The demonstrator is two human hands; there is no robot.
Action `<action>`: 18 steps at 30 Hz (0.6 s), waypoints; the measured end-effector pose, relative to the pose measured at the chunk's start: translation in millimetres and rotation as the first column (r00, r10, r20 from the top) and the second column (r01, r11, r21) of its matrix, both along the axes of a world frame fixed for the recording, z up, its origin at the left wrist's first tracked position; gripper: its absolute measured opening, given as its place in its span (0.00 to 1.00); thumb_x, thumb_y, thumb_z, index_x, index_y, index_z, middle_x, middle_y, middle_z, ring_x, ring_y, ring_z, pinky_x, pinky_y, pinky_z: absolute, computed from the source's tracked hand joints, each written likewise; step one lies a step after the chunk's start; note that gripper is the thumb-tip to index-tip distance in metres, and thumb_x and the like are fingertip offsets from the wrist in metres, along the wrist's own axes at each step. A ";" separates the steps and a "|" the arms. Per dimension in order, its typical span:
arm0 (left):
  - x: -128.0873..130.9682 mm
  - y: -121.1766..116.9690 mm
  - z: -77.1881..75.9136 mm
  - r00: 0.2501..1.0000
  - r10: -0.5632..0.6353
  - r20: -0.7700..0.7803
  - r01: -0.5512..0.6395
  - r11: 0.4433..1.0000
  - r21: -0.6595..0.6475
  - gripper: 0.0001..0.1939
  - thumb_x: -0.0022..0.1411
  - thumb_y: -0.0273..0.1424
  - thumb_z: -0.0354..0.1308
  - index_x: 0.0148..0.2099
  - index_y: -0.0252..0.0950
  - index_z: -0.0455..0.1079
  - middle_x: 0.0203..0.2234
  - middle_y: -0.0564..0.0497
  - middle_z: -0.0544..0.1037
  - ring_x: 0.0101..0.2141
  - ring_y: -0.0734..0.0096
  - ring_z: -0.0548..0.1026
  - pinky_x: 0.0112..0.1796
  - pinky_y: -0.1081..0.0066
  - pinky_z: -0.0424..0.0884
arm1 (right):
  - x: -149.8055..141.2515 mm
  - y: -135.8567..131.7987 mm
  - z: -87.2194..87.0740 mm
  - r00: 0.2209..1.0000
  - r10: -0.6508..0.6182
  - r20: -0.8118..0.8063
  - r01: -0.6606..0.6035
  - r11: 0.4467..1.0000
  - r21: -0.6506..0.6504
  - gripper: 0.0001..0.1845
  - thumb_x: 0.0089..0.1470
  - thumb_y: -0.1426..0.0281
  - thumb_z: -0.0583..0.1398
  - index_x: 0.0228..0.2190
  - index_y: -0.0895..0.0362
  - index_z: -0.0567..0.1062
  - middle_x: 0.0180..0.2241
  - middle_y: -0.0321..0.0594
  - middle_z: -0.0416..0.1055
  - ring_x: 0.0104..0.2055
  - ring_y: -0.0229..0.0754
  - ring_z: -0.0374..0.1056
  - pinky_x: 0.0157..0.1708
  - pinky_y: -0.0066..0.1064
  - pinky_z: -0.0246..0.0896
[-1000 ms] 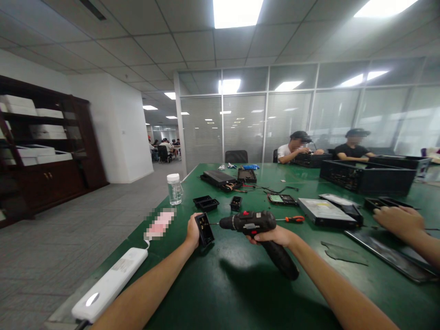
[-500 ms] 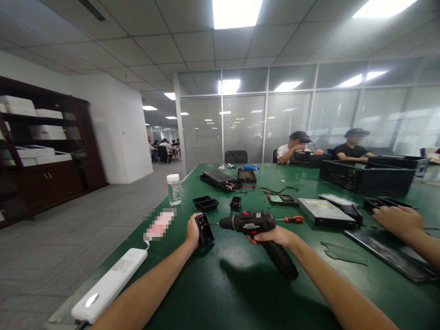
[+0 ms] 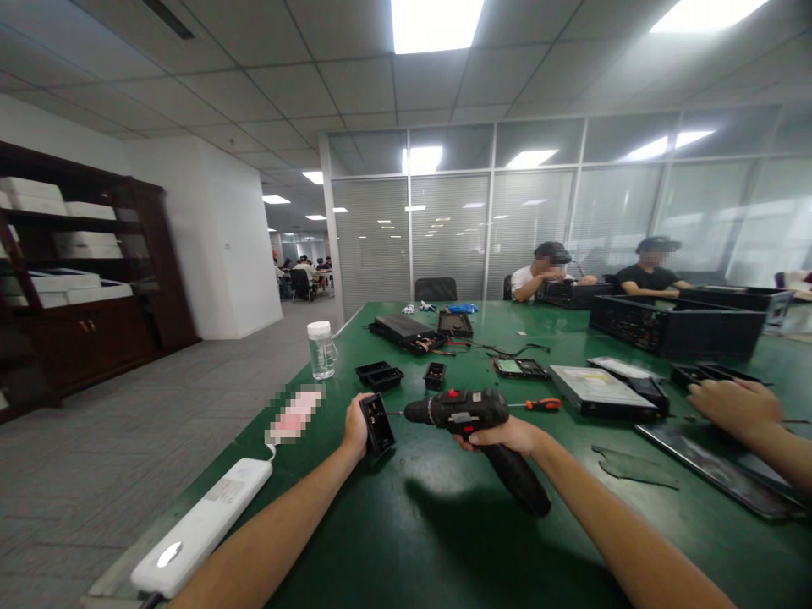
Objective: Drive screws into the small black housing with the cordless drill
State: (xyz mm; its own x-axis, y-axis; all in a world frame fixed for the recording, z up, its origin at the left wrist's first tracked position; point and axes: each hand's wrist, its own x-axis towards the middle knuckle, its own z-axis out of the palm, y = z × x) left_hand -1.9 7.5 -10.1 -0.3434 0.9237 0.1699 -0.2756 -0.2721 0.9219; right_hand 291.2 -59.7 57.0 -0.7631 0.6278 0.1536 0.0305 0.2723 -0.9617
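My left hand [image 3: 356,427] is closed on the left side of a small black plastic tray [image 3: 381,436], tilted up with its hollow side facing right. Small brass-coloured bits show inside it. My right hand [image 3: 507,436] grips a black cordless drill [image 3: 466,411] that lies level and points left. Its thin bit reaches to the tray; whether the tip touches a screw is too small to tell. Beyond the drill are a small black tray with bits in it [image 3: 435,375], a pair of black trays [image 3: 381,375] and an orange-handled screwdriver [image 3: 542,405].
A power strip [image 3: 206,524] and a clear bottle [image 3: 321,353] stand along the left edge of the green table [image 3: 381,558]. To the right lie a disc drive [image 3: 602,391], a hard drive [image 3: 520,368] and a flat panel [image 3: 710,465]. Another person's hand [image 3: 739,410] works there.
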 end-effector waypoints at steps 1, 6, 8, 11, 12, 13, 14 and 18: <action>0.1 -0.4 0.5 1.000 0.002 0.000 -0.002 1.000 0.002 0.18 0.49 0.44 0.51 0.33 0.36 0.71 0.22 0.53 0.72 0.24 0.69 0.70 0.28 0.70 0.66 | -0.3 -0.6 0.5 1.000 -0.003 -0.002 0.003 1.000 -0.002 0.17 0.46 0.63 0.64 0.34 0.64 0.73 0.29 0.40 0.67 0.31 0.37 0.62 0.33 0.28 0.58; 0.4 -0.9 1.0 1.000 0.003 0.000 -0.003 1.000 0.003 0.18 0.50 0.45 0.51 0.32 0.36 0.71 0.22 0.52 0.73 0.24 0.68 0.71 0.28 0.69 0.66 | -0.8 -2.2 2.0 1.000 -0.008 0.004 0.008 1.000 -0.010 0.18 0.46 0.63 0.64 0.35 0.64 0.73 0.29 0.40 0.67 0.31 0.36 0.61 0.32 0.28 0.57; 0.4 -0.6 0.5 1.000 0.007 0.001 -0.007 1.000 0.002 0.19 0.50 0.45 0.51 0.32 0.36 0.71 0.22 0.53 0.73 0.24 0.69 0.71 0.28 0.70 0.66 | -0.8 -2.0 1.9 1.000 -0.006 0.004 0.006 1.000 -0.005 0.18 0.46 0.63 0.64 0.35 0.64 0.73 0.29 0.40 0.67 0.30 0.36 0.61 0.32 0.28 0.57; 0.4 0.0 -0.2 1.000 0.001 0.007 -0.001 1.000 0.001 0.19 0.50 0.45 0.50 0.33 0.36 0.71 0.22 0.53 0.72 0.24 0.69 0.70 0.28 0.69 0.66 | -0.8 -1.4 1.3 1.000 0.003 -0.005 -0.003 1.000 0.001 0.17 0.46 0.63 0.64 0.35 0.64 0.73 0.29 0.40 0.67 0.31 0.36 0.61 0.32 0.28 0.57; 0.4 0.3 -0.3 1.000 -0.003 0.007 0.003 1.000 0.004 0.19 0.50 0.45 0.51 0.33 0.36 0.71 0.22 0.53 0.72 0.24 0.69 0.70 0.28 0.69 0.66 | -0.7 -1.1 0.8 1.000 0.003 -0.008 -0.003 1.000 -0.003 0.17 0.46 0.64 0.64 0.35 0.64 0.73 0.29 0.40 0.67 0.31 0.36 0.61 0.32 0.28 0.57; 0.3 0.6 -0.5 1.000 -0.004 0.006 0.004 1.000 0.008 0.19 0.49 0.45 0.51 0.33 0.36 0.71 0.22 0.53 0.72 0.24 0.69 0.70 0.28 0.70 0.66 | -0.6 -0.7 0.1 1.000 0.000 -0.011 0.000 1.000 -0.008 0.17 0.46 0.64 0.64 0.35 0.64 0.73 0.29 0.40 0.67 0.31 0.36 0.62 0.32 0.27 0.57; 0.2 0.9 -0.5 1.000 -0.003 0.004 0.003 1.000 0.011 0.19 0.49 0.45 0.51 0.32 0.36 0.71 0.22 0.53 0.72 0.24 0.69 0.70 0.28 0.70 0.66 | -0.5 -0.3 -0.6 1.000 -0.004 -0.013 0.004 1.000 -0.010 0.17 0.46 0.64 0.64 0.35 0.64 0.73 0.30 0.41 0.67 0.31 0.36 0.62 0.32 0.27 0.57; 0.2 1.5 -0.7 0.999 0.012 -0.033 -0.011 1.000 0.026 0.19 0.49 0.46 0.50 0.32 0.36 0.71 0.22 0.53 0.72 0.25 0.69 0.71 0.29 0.70 0.66 | 1.0 2.8 -4.8 1.000 -0.018 -0.018 0.018 1.000 -0.007 0.17 0.46 0.64 0.64 0.34 0.64 0.73 0.30 0.41 0.68 0.31 0.36 0.62 0.34 0.29 0.59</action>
